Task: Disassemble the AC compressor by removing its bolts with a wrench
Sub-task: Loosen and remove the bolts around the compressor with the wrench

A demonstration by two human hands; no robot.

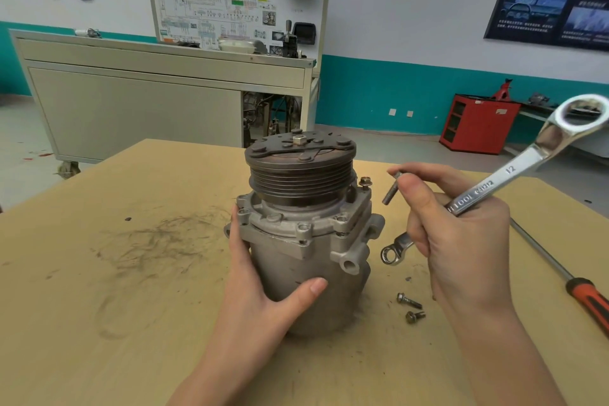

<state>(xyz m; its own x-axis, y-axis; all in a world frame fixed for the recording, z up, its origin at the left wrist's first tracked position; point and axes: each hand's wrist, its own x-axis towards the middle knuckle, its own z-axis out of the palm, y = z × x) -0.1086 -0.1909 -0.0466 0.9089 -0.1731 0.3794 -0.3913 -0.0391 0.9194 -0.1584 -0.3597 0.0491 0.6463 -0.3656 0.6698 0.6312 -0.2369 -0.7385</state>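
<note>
The compressor [306,241] is standing upright on the wooden table [131,306], its long axis running vertically and the ribbed pulley [300,168] facing up with a nut [298,139] at its centre. I am gripping its grey body with my left hand [260,290], thumb wrapping across the front and fingers going round the far side. One bolt [365,182] is still sitting in the flange on the side away from that grip.

My right hand [461,241] is clenching a wrench [514,175] in the palm, its ring end pointing up and away from my grip to the right. The handle is showing "12" and a number that looks like "41312"; the letters nearest my fingers are partly covered. Between thumb and forefinger of the same hand I am pinching a loose bolt [392,189], its threaded end slanting down toward the compressor.

Just below this grip a second wrench [393,249] is lying on the table, and nearer me two removed bolts [408,301] are lying together. Outside my right wrist an orange-handled screwdriver [586,297] is lying. On the far board only "HV" is reading clearly.
</note>
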